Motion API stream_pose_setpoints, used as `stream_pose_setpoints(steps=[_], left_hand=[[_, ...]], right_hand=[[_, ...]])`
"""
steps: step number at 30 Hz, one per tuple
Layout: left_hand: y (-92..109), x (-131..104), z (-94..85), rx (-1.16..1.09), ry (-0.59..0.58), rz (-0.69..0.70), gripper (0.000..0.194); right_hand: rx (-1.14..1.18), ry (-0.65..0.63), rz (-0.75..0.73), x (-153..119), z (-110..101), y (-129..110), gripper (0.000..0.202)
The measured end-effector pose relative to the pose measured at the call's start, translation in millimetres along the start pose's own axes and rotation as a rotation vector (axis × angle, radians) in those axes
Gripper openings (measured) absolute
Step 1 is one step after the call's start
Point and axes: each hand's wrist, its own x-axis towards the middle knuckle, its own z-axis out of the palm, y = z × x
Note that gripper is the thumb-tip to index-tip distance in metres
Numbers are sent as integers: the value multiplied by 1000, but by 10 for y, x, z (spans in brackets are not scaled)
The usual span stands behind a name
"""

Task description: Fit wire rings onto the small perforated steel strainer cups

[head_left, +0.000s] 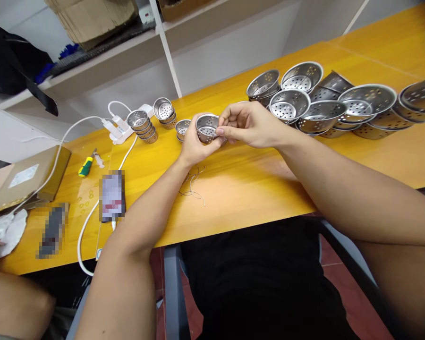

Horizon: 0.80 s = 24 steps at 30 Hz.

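My left hand point(194, 146) is wrapped round a small perforated metal cup point(207, 127), held tilted with its open top toward me. At the cup's right rim, my right hand point(246, 123) is closed, thumb against the fingers. What it pinches, if anything, is too small to make out. Just behind my left hand sits another small perforated cup point(182, 127), partly hidden by my fingers. Several thin curved wires point(194, 191) lie on the table below my hands.
Stacked perforated cups point(289, 106) crowd the table's right side; smaller stacks point(139, 121) stand left. A power strip point(123, 132), cabled phone point(112, 196), screwdriver point(86, 166), second phone point(52, 230) and cardboard box point(30, 177) lie left. Another person's arm point(14, 302) is lower left.
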Motion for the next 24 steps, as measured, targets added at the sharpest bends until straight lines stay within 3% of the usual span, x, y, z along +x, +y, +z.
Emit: stream_pose_setpoints(steps=[24], left_hand=[[60, -26, -33, 69, -31, 9, 82]], right_hand=[[0, -69, 49, 8, -30, -35, 69]])
